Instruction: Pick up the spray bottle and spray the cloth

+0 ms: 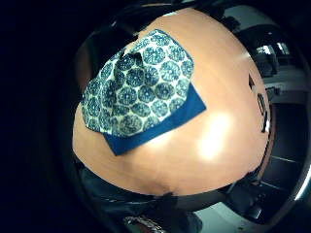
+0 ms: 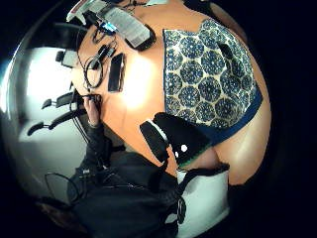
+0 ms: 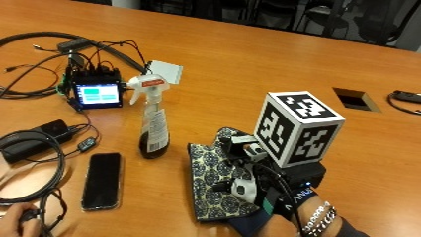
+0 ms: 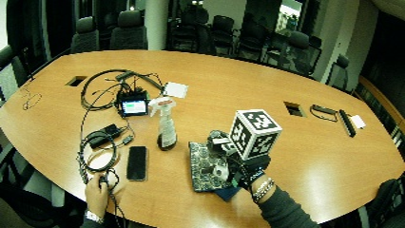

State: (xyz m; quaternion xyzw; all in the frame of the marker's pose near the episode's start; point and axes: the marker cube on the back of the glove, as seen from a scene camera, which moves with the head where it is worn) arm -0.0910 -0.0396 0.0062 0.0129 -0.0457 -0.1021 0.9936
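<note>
Spray bottle (image 3: 153, 123): standing upright left of centre, untouched
Cloth (image 3: 214, 175): flat on the table (image 3: 263, 64), lower centre, right beside the bottle
Your gloved right hand (image 3: 279, 190): lower right over the cloth, grip can't be made out

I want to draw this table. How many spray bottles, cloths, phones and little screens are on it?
Spray bottle: 1
Patterned cloth: 1, under the gloved hand
Phone: 1
Little screen: 1
Total: 4
</note>
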